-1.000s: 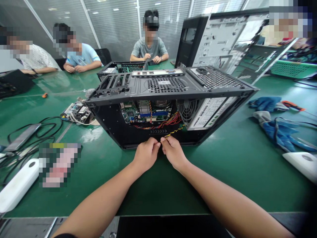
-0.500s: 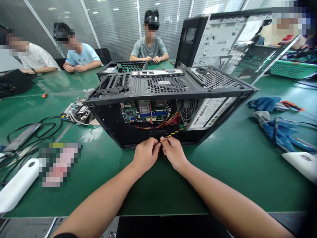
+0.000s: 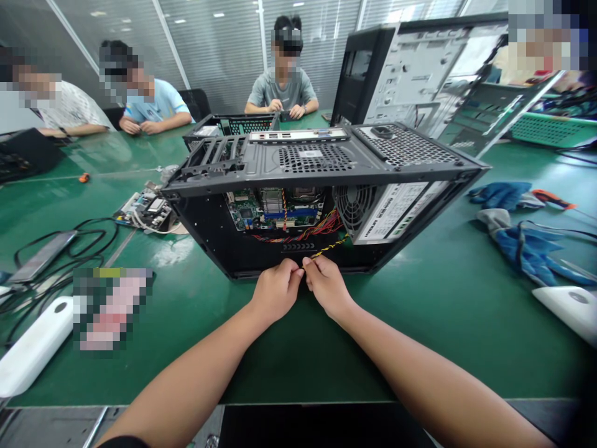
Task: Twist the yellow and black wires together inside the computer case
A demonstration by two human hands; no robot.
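Note:
An open black computer case lies on its side on the green table, its inside facing me. Inside I see a motherboard, red and yellow wires, and a power supply with a fan. A twisted yellow-and-black cable runs out of the case towards me. My left hand and my right hand meet at the case's front edge, both pinched shut on the near end of that cable. What sits at the cable's tip is hidden by my fingers.
A loose circuit board lies left of the case, with black cords and a white device nearer. Blue gloves and another white device lie right. A second open case stands behind. Three people sit across the table.
My hands stay pinched on the cable at the same spot with only slight finger shifts. The person at the far end has moved their hands a little.

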